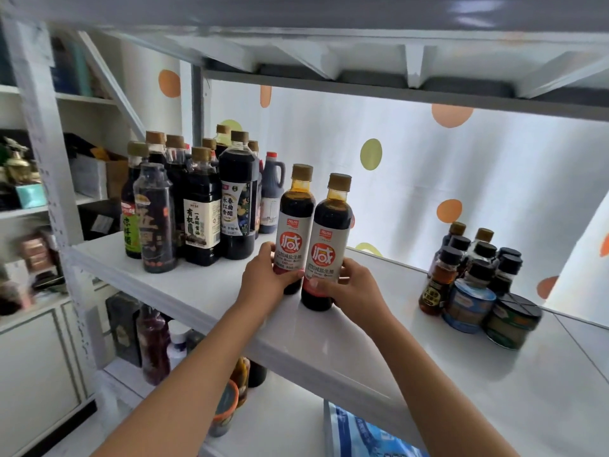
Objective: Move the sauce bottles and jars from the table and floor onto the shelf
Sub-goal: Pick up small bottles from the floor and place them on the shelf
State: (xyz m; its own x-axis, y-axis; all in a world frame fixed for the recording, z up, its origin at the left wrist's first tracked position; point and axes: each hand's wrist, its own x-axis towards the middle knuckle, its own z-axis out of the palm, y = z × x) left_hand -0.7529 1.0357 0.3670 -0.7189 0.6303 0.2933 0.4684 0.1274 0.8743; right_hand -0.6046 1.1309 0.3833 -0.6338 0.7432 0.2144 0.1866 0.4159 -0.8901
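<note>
Setting both soy sauce bottles down together, we should keep them upright and slide them back from the shelf's (329, 354) front edge toward the tall bottle cluster (197, 206). Our left hand (268, 275) wraps closed around the left soy sauce bottle (295, 225); our right hand (349, 288) curls round the right soy sauce bottle (331, 239), fingers touching the lower label.
</note>
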